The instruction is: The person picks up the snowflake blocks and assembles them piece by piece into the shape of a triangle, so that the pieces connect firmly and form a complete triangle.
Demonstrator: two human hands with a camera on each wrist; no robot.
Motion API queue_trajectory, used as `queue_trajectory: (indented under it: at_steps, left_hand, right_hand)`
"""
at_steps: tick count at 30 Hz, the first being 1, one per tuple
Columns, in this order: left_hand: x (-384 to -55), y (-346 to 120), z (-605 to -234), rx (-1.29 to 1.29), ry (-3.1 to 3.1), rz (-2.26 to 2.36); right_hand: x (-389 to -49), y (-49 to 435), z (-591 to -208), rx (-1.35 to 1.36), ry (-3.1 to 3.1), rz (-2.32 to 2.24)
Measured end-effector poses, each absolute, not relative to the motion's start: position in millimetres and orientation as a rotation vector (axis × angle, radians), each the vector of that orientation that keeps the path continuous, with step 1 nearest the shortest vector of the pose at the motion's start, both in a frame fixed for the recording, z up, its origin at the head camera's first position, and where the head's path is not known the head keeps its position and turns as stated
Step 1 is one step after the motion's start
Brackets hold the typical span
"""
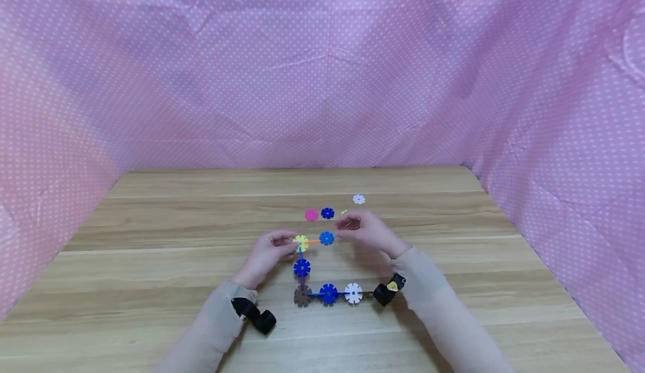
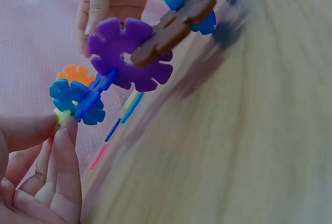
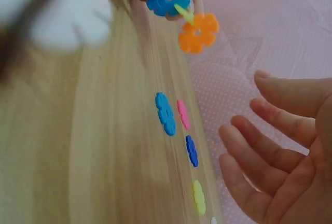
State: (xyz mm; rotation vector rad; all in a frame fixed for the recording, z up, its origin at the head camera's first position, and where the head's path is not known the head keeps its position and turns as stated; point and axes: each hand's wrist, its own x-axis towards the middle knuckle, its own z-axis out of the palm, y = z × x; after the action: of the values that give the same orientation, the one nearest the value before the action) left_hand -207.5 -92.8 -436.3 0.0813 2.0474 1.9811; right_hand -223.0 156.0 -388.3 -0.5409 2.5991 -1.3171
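My left hand (image 1: 268, 254) pinches a yellow snowflake disc (image 1: 300, 243) between thumb and fingers. That disc is part of a chain of slotted plastic discs held off the table. Beyond the yellow one, an orange disc (image 3: 198, 33) forms the free end. The chain also runs through light blue, dark blue (image 1: 302, 267), purple (image 2: 124, 53) and brown (image 1: 303, 295) discs, then across to a white disc (image 1: 354, 293). My right hand (image 1: 368, 230) hovers with fingers spread and nothing in them. Close to it, a loose light blue disc (image 1: 326, 238) lies on the table.
On the wooden table (image 1: 151, 216), farther back, lie loose pink (image 1: 311, 215), dark blue (image 1: 327, 213), yellow (image 3: 199, 197) and white (image 1: 359, 199) discs. Pink dotted cloth (image 1: 322, 82) hangs behind and at both sides. A black camera strap circles each wrist.
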Motion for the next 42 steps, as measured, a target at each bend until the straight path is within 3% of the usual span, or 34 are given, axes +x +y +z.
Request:
queue_trajectory:
  at_steps: [5,21,42]
  left_hand:
    - [-207.4,-97.3,-437.6,0.085,2.027,1.993]
    - [-205.6,-96.8,-441.3,0.038,2.073,1.942]
    - [-204.1,-98.1,-440.6,0.076,2.054,1.96]
  right_hand:
    - [-233.6,154.0,-391.1,-0.446,2.559,-1.218]
    - [-257.0,129.4,-407.2,-0.563,2.646,-0.795]
    - [-250.5,137.6,-413.0,-0.573,2.62,-0.946]
